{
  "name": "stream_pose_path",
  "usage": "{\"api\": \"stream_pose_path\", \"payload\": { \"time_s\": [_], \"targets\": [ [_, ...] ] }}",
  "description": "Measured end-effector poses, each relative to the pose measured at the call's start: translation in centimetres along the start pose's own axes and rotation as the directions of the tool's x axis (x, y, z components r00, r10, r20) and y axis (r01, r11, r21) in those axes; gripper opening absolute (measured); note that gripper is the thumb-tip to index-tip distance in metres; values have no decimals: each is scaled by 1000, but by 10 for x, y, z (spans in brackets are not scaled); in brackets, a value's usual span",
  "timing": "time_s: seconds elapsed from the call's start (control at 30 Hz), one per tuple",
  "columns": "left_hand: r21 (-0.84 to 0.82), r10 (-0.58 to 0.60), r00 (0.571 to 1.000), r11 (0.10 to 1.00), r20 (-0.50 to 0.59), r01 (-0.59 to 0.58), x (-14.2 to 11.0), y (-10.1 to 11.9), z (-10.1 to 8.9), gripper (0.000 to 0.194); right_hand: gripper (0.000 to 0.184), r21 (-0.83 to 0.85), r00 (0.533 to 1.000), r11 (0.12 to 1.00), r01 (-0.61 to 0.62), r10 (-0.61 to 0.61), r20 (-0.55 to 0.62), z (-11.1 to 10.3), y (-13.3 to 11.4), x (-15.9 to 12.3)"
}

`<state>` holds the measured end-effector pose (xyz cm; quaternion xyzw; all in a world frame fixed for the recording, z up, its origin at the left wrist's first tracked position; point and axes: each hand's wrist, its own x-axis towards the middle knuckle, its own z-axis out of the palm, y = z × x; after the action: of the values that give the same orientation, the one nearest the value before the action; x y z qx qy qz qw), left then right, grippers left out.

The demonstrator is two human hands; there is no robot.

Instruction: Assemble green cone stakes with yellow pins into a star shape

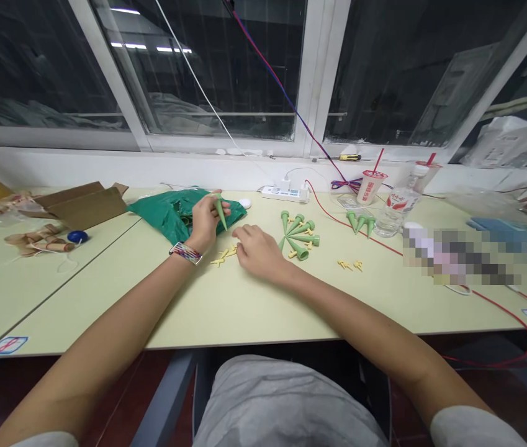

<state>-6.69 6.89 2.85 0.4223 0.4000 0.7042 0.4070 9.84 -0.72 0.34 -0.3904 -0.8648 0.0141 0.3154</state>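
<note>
My left hand (206, 220) is closed around a green plastic watering spike (221, 212), its narrow tip pointing down. A little to the right, my right hand (259, 249) hovers low over the table with bent fingers; whatever its fingertips may hold is hidden. Small yellow valve pieces (220, 257) lie between and below the two hands. To the right, several green spikes with yellow pieces on them (301, 228) are fanned out with their tips together. Behind my left hand rests a green plastic bag (161, 211).
More green spikes (360, 222) and loose yellow pieces (349, 265) lie farther right. A bottle (396, 208), a paper cup (369, 188), a power strip (283, 194) and a red cable (337, 218) are beyond. On the left are a cardboard box (84, 208) and wooden toys (42, 242).
</note>
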Motion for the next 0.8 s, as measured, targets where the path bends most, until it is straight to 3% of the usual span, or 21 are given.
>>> {"api": "stream_pose_path", "payload": {
  "time_s": [0.1,0.2,0.57,0.8],
  "targets": [
    [-4,-11,1000,1000,-23,11,8,-6,-8,31,27,-102,984,988,115,-100,147,14,-4,-1],
    [7,-12,1000,1000,3,12,8,-12,-8,26,24,-128,973,982,140,-112,204,17,-3,-3],
    [66,-34,997,997,67,30,1,-14,-6,23,26,1,975,999,51,-50,217,8,1,-19],
    [67,-50,996,997,78,45,0,-15,-6,24,21,70,971,988,138,-149,185,12,2,-19]
  ]
}}
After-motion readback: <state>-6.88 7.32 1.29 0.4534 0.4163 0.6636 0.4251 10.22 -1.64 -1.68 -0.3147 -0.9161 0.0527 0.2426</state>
